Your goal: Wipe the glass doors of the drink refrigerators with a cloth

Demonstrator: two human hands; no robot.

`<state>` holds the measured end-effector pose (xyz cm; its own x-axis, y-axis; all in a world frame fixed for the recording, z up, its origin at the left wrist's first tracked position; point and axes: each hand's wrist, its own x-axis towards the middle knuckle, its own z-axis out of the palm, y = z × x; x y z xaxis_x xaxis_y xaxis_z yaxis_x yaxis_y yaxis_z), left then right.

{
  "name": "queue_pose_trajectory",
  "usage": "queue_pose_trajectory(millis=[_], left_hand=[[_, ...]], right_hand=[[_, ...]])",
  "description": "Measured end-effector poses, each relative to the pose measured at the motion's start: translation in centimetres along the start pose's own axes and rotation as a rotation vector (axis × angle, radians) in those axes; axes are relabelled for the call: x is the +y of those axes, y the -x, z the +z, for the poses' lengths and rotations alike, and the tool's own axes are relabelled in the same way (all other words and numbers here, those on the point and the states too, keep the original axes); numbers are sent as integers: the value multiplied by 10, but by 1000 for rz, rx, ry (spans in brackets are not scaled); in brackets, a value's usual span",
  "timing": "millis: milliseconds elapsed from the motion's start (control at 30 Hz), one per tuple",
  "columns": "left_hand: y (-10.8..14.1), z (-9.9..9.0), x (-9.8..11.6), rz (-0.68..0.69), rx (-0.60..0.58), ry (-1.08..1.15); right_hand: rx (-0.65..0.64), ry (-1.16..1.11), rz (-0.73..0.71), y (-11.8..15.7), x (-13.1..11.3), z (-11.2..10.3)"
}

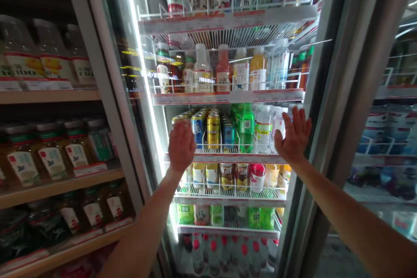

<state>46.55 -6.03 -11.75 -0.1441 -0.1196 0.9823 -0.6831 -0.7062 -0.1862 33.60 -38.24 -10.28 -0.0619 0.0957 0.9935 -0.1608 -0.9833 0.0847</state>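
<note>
My right hand (294, 136) is raised with its fingers spread, in front of the right side of a lit drinks fridge (228, 160). It holds nothing and is nearest to some clear bottles (263, 128). My left hand (181, 145) is up at the left of the same shelf, blurred, its fingers hard to make out. Beside it are a blue can (197, 130) and a gold can (213, 131). A green bottle (246, 127) stands between the hands. Reflections suggest glass in front of the drinks; whether either hand touches it, I cannot tell.
Wooden shelves (48, 95) with bottled drinks (50, 156) run along the left. A metal frame (352, 95) borders the fridge on the right, with another stocked cooler beyond. More bottles (223, 71) fill the upper racks, and red-capped bottles (213, 256) stand at the bottom.
</note>
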Motion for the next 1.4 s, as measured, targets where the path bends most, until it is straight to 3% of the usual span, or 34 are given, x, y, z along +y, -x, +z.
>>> queue_pose_trajectory(millis=[67,133,200,267,333,367,433,500,567,600,733,800,867,933,1000,1033,1067,1167,1233,1300,1400], left_hand=[[0,-7,-23,-257,123,-64],[1,-4,-20,-323,152,-73],[1,6,10,-138,80,-11],[1,16,43,138,-29,60],[0,19,54,315,-104,93],[-1,17,48,328,-108,91],[-5,9,19,190,-33,61],[-12,2,-10,-63,99,6],[-18,3,-15,-219,185,-36],[-20,7,-7,-211,186,-37],[-20,22,48,214,-24,80],[-18,20,47,309,-82,100],[-19,13,22,164,-13,62],[-26,9,-7,-105,129,4],[-36,12,-13,-269,217,-19],[-40,17,-4,-262,222,-10],[-44,23,12,-195,201,14],[-48,40,71,171,34,114],[-44,41,86,327,-51,140],[-38,32,71,303,-27,123],[-34,15,25,69,119,51]], right_hand=[[-3,9,0,0,-2,0],[-7,18,3,-1,-3,0],[1,21,0,-1,-2,0],[12,21,-11,-1,0,1],[21,21,-24,0,2,0],[22,21,-29,0,2,0],[12,22,-30,-1,0,0],[8,25,-25,-1,-2,-1],[5,29,-17,-1,-3,-1],[2,31,-11,-1,-3,0],[-2,50,-5,0,0,0],[5,49,-13,-1,0,0],[6,44,-18,-1,-1,-1],[11,46,-20,-2,-3,0],[13,52,-18,-2,-4,0],[13,53,-17,-2,-4,0],[13,53,-20,-2,-3,0],[12,45,-36,-1,-1,-1],[8,40,-35,-1,0,-2],[0,33,-22,-1,0,-2],[4,27,-14,-1,-3,0]])
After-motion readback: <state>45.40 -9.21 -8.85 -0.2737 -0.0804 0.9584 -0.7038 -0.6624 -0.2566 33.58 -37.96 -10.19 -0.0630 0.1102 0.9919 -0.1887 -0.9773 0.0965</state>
